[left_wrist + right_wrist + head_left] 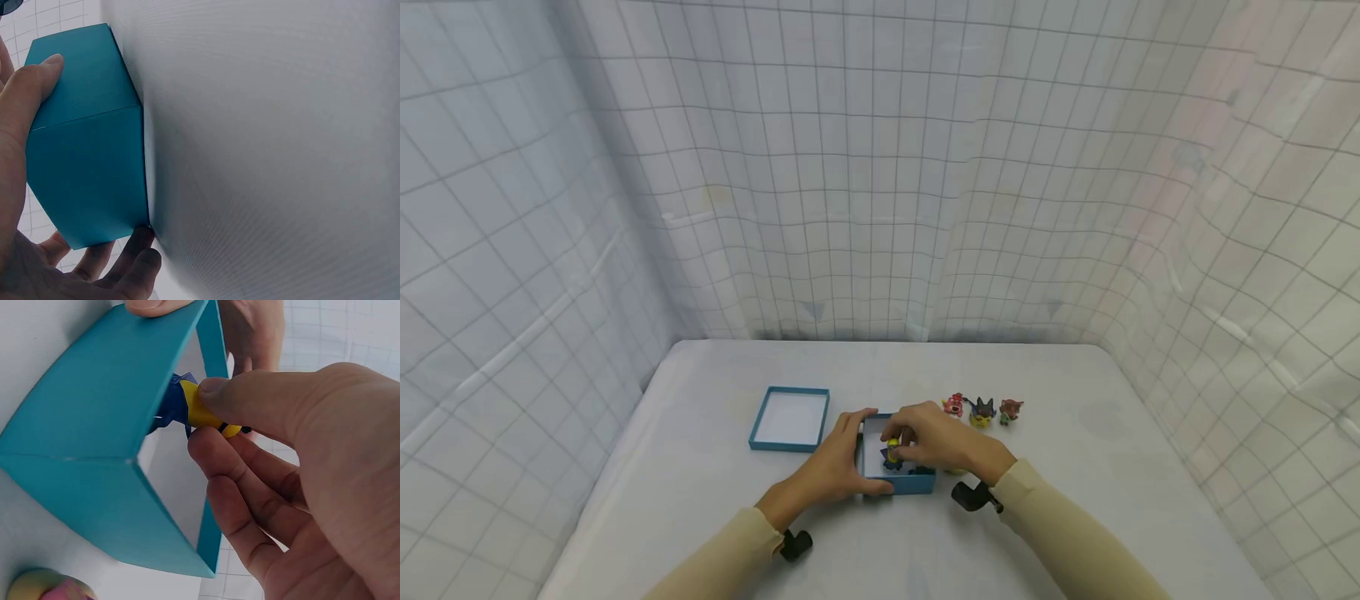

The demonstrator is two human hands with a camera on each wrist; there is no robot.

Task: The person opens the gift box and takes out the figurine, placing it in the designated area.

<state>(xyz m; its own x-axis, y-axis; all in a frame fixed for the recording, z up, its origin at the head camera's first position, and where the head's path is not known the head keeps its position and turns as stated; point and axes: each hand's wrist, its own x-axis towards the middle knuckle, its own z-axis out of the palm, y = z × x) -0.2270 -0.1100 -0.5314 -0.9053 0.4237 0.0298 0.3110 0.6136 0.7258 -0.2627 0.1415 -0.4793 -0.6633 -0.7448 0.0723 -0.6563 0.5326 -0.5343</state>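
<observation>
A teal box (912, 484) with a white inside stands on the table, its open side up. My left hand (831, 467) grips it from the left, the thumb on the near wall and the fingers round the far side; the left wrist view has the thumb on the teal box (87, 150). Between thumb and index finger, my right hand (281, 444) pinches a yellow and dark blue figure (199, 407), whose blue part is inside the box. In the head view, the right hand (943, 437) is over the box's right part, and something dark lies in the near right corner.
A shallow teal lid (789, 447) with a white inside lies left of the box. Right of the box stand a red-pink figure (953, 406), a dark and yellow figure (982, 413) and a brown figure (1010, 411). Part of another yellowish item (34, 584) is beside the box.
</observation>
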